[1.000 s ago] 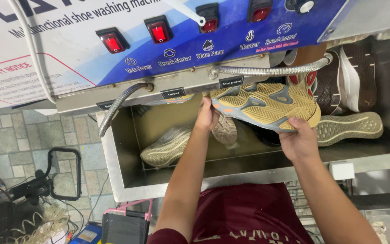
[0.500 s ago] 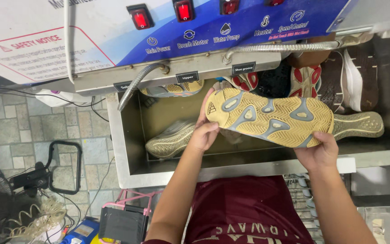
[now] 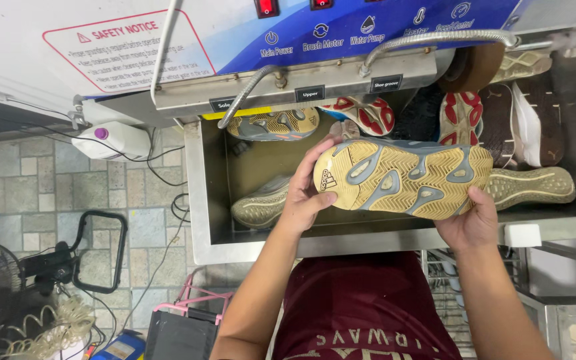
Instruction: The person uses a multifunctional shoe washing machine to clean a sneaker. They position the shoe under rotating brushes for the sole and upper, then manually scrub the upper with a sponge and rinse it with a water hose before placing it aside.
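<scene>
At the left of the frame a white bottle (image 3: 116,139) stands on the tiled floor (image 3: 28,187) beside a steel tub (image 3: 198,200). At centre, the left hand (image 3: 305,193) grips the heel of a tan sneaker (image 3: 401,177), sole up, above the tub's water. To the right, the right hand (image 3: 469,225) clasps its toe end, with other shoes (image 3: 528,187) soaking behind.

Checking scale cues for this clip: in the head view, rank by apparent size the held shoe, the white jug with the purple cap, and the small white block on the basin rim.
1. Held shoe, though nearest the camera.
2. White jug.
3. White block.
</scene>
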